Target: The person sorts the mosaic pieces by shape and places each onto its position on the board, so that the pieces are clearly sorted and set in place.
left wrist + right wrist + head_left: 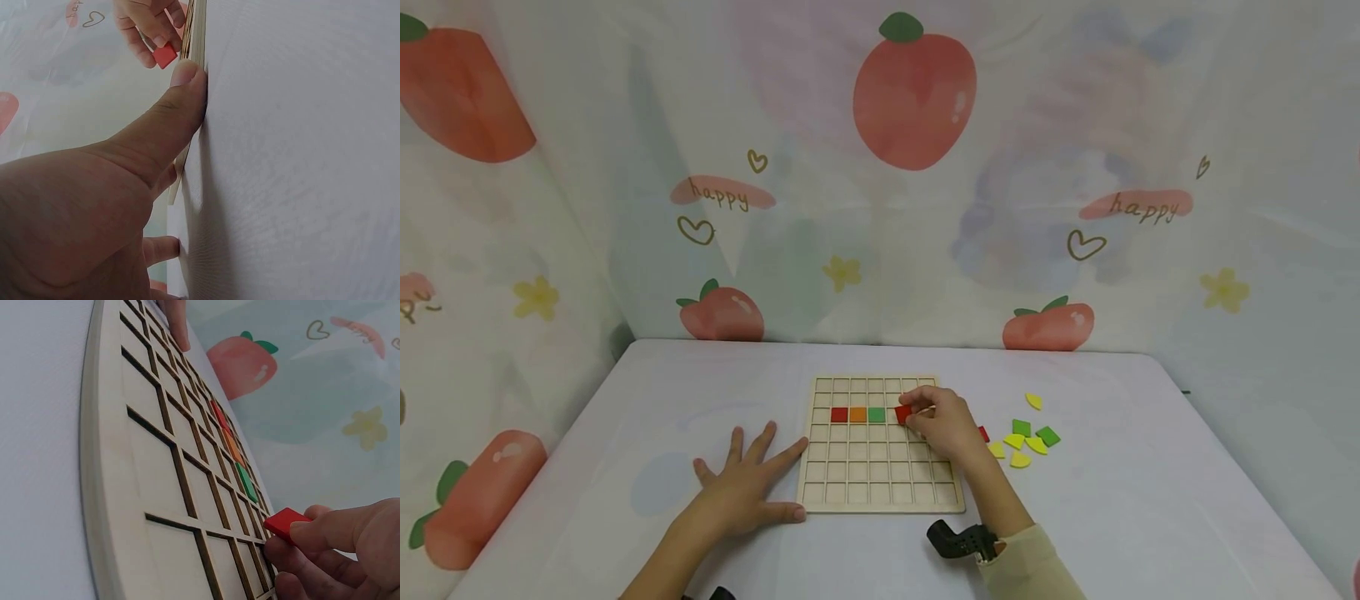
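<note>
Between thumb and fingers my right hand pinches a red square tile, held over the right part of a wooden grid board. In the head view that tile is just right of a row of set tiles: a red tile, an orange tile and a green tile, each lying in a cell of the same row. My left hand rests spread on the table, its thumb and index fingertip right at the board's left edge.
Right of the board lie loose pieces: green square tiles, several yellow quarter-round pieces and a red piece partly behind my right hand. A white cloth covers the table. Printed fabric hangs behind it.
</note>
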Action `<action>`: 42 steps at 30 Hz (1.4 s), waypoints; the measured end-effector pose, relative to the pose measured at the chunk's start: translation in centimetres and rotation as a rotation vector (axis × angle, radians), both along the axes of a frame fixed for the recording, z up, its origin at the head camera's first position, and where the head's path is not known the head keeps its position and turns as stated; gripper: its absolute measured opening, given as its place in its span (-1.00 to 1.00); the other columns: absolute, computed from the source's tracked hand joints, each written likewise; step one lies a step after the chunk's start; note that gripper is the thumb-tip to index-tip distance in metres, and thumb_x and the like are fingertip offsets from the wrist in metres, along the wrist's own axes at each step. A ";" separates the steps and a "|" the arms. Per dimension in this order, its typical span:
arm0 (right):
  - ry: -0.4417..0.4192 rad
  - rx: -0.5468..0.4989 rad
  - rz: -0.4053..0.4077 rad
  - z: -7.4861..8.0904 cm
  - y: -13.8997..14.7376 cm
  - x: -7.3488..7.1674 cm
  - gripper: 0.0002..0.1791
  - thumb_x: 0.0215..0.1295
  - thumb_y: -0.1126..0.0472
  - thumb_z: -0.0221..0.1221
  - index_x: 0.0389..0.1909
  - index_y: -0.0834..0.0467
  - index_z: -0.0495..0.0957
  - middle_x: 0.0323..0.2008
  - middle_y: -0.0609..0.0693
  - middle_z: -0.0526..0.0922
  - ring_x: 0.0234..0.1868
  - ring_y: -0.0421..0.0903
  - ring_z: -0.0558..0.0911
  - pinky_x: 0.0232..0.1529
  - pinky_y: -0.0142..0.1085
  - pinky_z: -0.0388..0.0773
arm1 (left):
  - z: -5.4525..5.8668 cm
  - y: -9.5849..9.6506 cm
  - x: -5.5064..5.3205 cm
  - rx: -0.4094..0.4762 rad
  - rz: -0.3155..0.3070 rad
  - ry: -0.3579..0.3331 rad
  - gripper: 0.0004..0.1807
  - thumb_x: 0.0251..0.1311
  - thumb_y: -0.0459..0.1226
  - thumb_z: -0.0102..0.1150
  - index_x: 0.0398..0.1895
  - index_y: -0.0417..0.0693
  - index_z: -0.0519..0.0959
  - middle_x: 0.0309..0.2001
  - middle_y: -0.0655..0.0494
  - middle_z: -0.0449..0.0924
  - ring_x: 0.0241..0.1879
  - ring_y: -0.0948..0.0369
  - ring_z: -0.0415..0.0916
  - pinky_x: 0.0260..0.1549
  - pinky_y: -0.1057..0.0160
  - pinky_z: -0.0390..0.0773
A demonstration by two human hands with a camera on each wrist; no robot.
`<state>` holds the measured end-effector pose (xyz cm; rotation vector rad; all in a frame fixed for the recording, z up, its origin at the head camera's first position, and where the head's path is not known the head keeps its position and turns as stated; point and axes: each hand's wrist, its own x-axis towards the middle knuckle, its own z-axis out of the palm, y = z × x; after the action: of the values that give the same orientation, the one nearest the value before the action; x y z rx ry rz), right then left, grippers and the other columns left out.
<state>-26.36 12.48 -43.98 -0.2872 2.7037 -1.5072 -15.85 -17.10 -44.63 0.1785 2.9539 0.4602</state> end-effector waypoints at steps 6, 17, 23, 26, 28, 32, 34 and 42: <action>0.014 0.036 -0.012 0.0 -0.2 0.0 -0.74 0.21 0.36 0.34 -0.07 0.14 0.69 -0.25 -0.04 0.68 -0.30 -0.14 0.64 -0.23 -0.29 0.62 | 0.2 0.0 0.0 -0.001 -0.006 0.013 0.07 -0.24 0.44 0.30 0.49 0.52 0.24 0.59 -0.12 -0.05 0.47 -0.49 -0.31 -0.06 -0.79 -0.31; 0.006 0.069 -0.008 -0.2 -0.1 0.1 -0.70 0.23 0.33 0.33 0.00 0.13 0.68 -0.14 -0.01 0.73 -0.22 -0.13 0.68 -0.17 -0.24 0.65 | 0.1 0.1 0.0 -0.010 -0.006 0.015 0.07 -0.25 0.44 0.30 0.48 0.54 0.23 0.59 -0.11 -0.04 0.47 -0.49 -0.30 -0.06 -0.79 -0.30; 0.008 0.072 -0.006 0.0 0.0 0.2 -0.62 0.19 0.37 0.32 0.06 0.18 0.67 -0.06 0.04 0.74 -0.18 -0.12 0.70 -0.16 -0.22 0.65 | 0.2 0.1 0.0 -0.008 -0.005 0.020 0.07 -0.24 0.42 0.32 0.49 0.51 0.24 0.58 -0.13 -0.02 0.47 -0.49 -0.29 -0.06 -0.79 -0.30; -0.009 0.079 0.008 0.4 -0.1 0.4 -0.59 0.21 0.37 0.30 0.11 0.19 0.65 0.00 0.07 0.72 -0.12 -0.09 0.71 -0.16 -0.23 0.65 | 0.2 0.1 0.0 -0.006 -0.005 0.020 0.07 -0.24 0.42 0.32 0.49 0.51 0.24 0.58 -0.14 -0.02 0.47 -0.50 -0.29 -0.06 -0.79 -0.30; -0.016 0.100 0.014 0.8 0.0 0.5 -0.59 0.23 0.35 0.29 0.12 0.19 0.64 0.02 0.07 0.72 -0.09 -0.07 0.70 -0.17 -0.23 0.64 | 0.2 0.1 0.0 -0.004 -0.005 0.019 0.07 -0.24 0.43 0.32 0.49 0.51 0.24 0.58 -0.14 -0.02 0.47 -0.50 -0.29 -0.06 -0.79 -0.30; -0.020 0.149 0.019 1.4 0.1 0.6 -0.61 0.24 0.33 0.28 0.11 0.16 0.66 -0.03 0.06 0.73 -0.09 -0.05 0.70 -0.16 -0.21 0.63 | 0.2 0.1 0.0 -0.001 -0.003 0.016 0.07 -0.24 0.43 0.31 0.49 0.50 0.25 0.58 -0.14 -0.03 0.47 -0.50 -0.30 -0.06 -0.79 -0.30; -0.018 0.169 0.022 1.5 0.3 0.6 -0.63 0.25 0.33 0.27 0.10 0.15 0.66 -0.06 0.04 0.73 -0.11 -0.06 0.69 -0.14 -0.18 0.62 | 0.2 0.1 0.0 0.001 -0.002 0.012 0.07 -0.23 0.43 0.32 0.49 0.49 0.25 0.58 -0.14 -0.02 0.47 -0.49 -0.30 -0.05 -0.79 -0.30; -0.022 0.180 0.056 1.5 0.1 0.7 -0.68 0.23 0.37 0.26 0.01 0.13 0.70 -0.12 0.03 0.71 -0.19 -0.08 0.65 -0.18 -0.21 0.61 | 0.3 0.2 0.0 0.004 0.001 0.004 0.07 -0.24 0.42 0.34 0.48 0.49 0.25 0.58 -0.14 -0.03 0.47 -0.49 -0.31 -0.05 -0.79 -0.31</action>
<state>-25.65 12.61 -42.50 -0.3338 2.7644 -1.2350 -15.82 -16.95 -44.29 0.1792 2.9577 0.4657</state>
